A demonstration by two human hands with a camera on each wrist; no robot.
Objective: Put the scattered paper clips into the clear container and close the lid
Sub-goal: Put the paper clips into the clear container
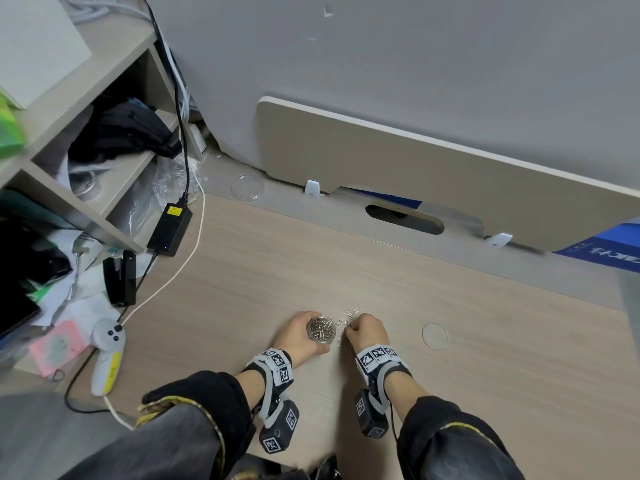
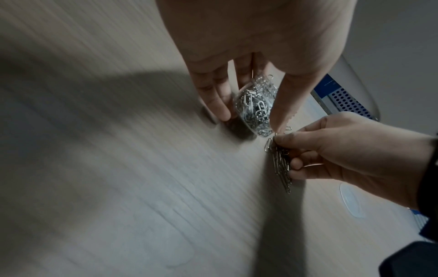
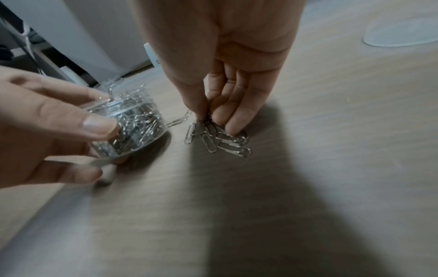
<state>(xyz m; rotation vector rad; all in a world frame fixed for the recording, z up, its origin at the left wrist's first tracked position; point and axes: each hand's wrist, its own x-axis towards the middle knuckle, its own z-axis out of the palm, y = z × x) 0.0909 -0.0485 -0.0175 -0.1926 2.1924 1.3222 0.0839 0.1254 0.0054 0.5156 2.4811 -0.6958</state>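
My left hand grips a small round clear container, open on top and packed with silver paper clips. Right beside it, my right hand pinches a bunch of paper clips against the wooden desk. A few more loose clips lie just beyond the fingers. The clear round lid lies flat on the desk to the right of my right hand.
A second clear lid lies at the desk's back edge. A power adapter, cables, a black stapler and a white controller sit at the left. A shelf unit stands at back left, a blue box at right.
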